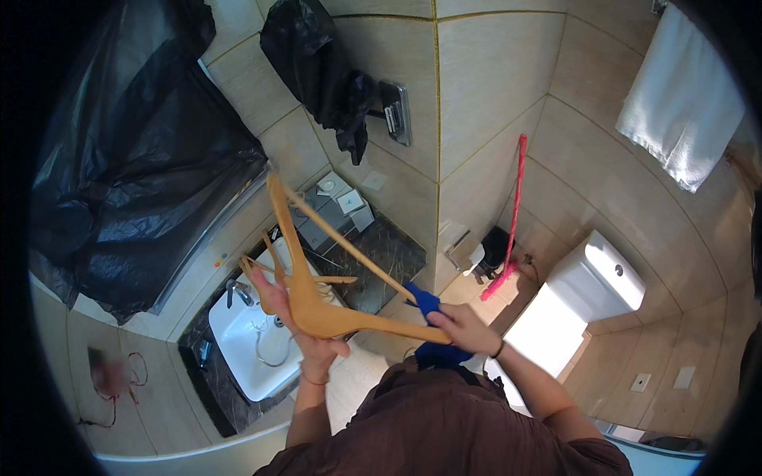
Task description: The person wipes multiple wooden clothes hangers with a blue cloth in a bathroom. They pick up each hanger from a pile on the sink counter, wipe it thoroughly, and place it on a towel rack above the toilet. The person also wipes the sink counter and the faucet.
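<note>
A wooden clothes hanger (pixel 309 297) with a trouser bar is held up in front of me, its far end towards the wall. My right hand (pixel 467 330) grips its near end together with a blue cloth (pixel 425 300), which lies around the end of the bar; more blue fabric hangs below the hand. My left hand (pixel 297 324) is behind the hanger's middle, thumb out, with further wooden hangers (pixel 275 256) at its fingers. How firmly it holds them is partly hidden. Beneath the hangers is a white washbasin (pixel 247 357).
A chrome faucet (pixel 239 291) and small white boxes (pixel 351 202) are on the dark stone counter (pixel 387 256). Black plastic (pixel 149 172) covers the wall at left. At right stand a white toilet (pixel 562 315) and a pink-handled mop (pixel 515 208); a white towel (pixel 681 101) hangs above.
</note>
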Demonstrator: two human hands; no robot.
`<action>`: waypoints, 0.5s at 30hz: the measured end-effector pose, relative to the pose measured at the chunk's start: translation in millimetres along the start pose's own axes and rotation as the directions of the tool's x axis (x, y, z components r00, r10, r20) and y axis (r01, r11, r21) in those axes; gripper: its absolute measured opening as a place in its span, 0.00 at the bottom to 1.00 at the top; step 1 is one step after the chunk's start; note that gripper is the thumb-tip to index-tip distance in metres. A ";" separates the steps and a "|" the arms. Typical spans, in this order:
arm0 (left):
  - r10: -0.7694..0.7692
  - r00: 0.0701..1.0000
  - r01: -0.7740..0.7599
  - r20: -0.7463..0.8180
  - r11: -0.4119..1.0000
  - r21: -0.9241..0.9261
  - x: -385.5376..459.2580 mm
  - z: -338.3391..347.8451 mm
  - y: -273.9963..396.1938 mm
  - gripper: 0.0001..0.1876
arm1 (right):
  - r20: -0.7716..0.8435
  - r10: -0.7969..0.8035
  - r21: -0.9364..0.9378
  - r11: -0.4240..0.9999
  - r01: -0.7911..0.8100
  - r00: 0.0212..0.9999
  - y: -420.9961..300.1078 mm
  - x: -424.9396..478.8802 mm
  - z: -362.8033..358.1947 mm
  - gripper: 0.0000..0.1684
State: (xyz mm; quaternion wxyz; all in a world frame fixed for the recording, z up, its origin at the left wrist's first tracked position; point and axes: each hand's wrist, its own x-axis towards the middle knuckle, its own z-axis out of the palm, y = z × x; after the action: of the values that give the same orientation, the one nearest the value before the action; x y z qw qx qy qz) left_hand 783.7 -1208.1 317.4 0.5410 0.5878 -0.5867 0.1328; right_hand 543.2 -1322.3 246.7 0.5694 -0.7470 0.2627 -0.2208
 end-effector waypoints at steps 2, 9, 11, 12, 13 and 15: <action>0.113 0.982 -0.139 0.150 0.974 0.176 -6.7 -19.8 -11.0 0.38 | 0.227 0.221 0.141 0.956 -0.257 0.948 -7.5 2.7 -26.8 0.23; 0.026 0.899 0.001 0.437 0.998 -0.061 -5.7 -43.7 -16.7 0.16 | 0.118 0.387 0.617 0.693 -0.373 0.914 10.3 17.9 -57.8 0.28; -0.158 0.908 0.247 0.388 0.950 -0.192 -11.0 -45.8 -19.4 0.16 | 0.104 0.294 0.772 0.579 -0.263 0.950 19.9 11.6 -72.1 0.29; -0.379 0.860 0.475 0.342 0.841 -0.260 -16.2 -49.4 -10.7 0.16 | 0.084 0.258 0.773 0.593 -0.226 0.963 24.2 10.9 -76.6 0.31; -0.581 0.751 0.660 0.313 0.673 -0.335 -20.1 -51.6 -5.6 0.16 | 0.077 0.200 0.777 0.602 -0.185 0.977 26.1 8.0 -82.1 0.33; -0.610 0.746 0.663 0.269 0.639 -0.390 -21.4 -57.1 -8.1 0.17 | 0.063 0.124 0.824 0.553 -0.121 0.990 20.3 0.7 -92.4 0.36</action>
State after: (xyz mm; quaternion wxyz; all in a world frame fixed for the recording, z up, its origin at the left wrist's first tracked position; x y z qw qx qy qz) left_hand 811.8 -1153.4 318.2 0.6423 0.6166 -0.3850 -0.2429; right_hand 482.8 -1395.0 250.5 0.8661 -0.3735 0.1808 -0.2787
